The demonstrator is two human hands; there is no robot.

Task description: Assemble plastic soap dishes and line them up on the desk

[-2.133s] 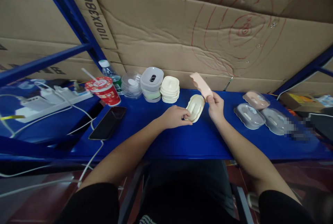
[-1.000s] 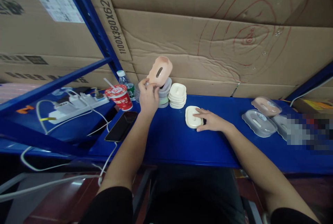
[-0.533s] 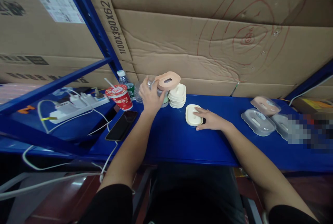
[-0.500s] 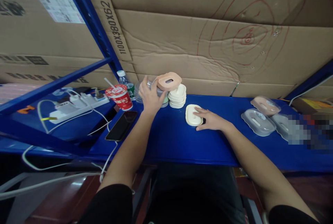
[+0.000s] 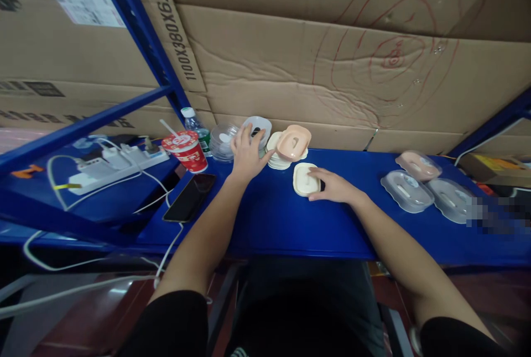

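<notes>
At the blue table's middle, my right hand grips the right edge of a cream shallow dish, fingers on top and thumb at the near side. My left hand is spread over a pale grey dish with a dark opening; its fingertips appear to touch it. Beside the left thumb, a peach dish with a slot in its middle rests tilted on a stack of cream dishes. Left of that hand are clear round plastic covers.
A red cup with a straw, a water bottle and a phone stand or lie at left, near a power strip with cables. Several clear-covered dishes sit at right. Cardboard backs the table.
The peach dish has moved right from my left hand onto the cream stack. The grey dish now shows under my left fingers. My right hand stays on its cream dish.
</notes>
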